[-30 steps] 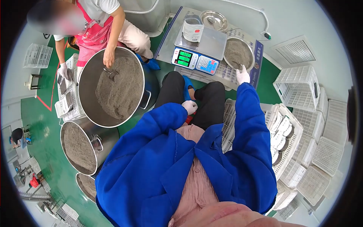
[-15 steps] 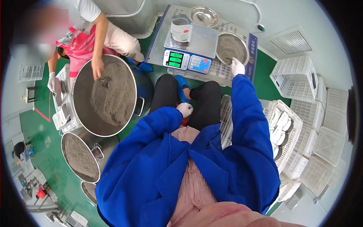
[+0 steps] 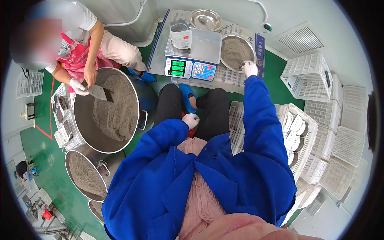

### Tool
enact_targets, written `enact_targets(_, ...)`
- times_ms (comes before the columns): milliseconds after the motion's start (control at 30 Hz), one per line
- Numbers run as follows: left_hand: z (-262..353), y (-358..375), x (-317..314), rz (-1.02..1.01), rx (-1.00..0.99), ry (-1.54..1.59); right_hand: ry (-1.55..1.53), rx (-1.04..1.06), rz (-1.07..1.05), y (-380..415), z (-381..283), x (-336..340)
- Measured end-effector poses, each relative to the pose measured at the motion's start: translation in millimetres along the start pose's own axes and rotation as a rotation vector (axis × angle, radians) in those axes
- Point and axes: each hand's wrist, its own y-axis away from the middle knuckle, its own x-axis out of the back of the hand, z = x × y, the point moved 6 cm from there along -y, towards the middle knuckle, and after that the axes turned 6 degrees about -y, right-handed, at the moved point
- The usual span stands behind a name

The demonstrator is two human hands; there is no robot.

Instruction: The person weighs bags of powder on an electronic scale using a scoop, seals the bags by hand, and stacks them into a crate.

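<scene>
My right hand (image 3: 251, 69), in a white glove, is closed at the near right rim of a round metal basin (image 3: 253, 52) of grey powder (image 3: 236, 49). It grips what looks like a spoon, mostly hidden by my fingers. Resting between my thighs, my left hand (image 3: 191, 120) is gloved and curled closed, with nothing visible in it. Left of the basin is a digital scale (image 3: 191, 69) with lit green displays. A pouch (image 3: 181, 38) with a white label stands upright on the scale's plate (image 3: 207, 45). A shallow metal dish (image 3: 205, 19) sits behind it.
At left, a co-worker (image 3: 76, 48) holds a pouch (image 3: 98, 92) over a large steel pot (image 3: 138, 108) of powder. A second powder pot (image 3: 86, 174) stands nearer me. On my right, a white crate (image 3: 310, 154) holds several labelled pouches, beside stacked crates (image 3: 308, 76).
The view has shifted slightly. My right hand stays at the basin's rim and my left hand stays in my lap. The co-worker's two hands have come together at a pouch over the pot.
</scene>
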Motion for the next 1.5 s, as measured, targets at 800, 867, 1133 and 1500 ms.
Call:
enact_targets(800,-6,1,-3,0.055,-0.031,-0.065,-1.103,-0.126,-0.402,5,-226,55)
enact_targets(867,-5,3,0,0.07,-0.026,-0.057,-0.961,0.013,-0.403,23,-288,51)
enact_targets(1133,-10,3,4,0.139,-0.081,0.003,-0.046,0.981,-0.04,105,-434,-13)
enact_targets(1500,-15,1,-3,0.179,-0.088,0.02,-0.554,0.559,-0.076,87,-375,40)
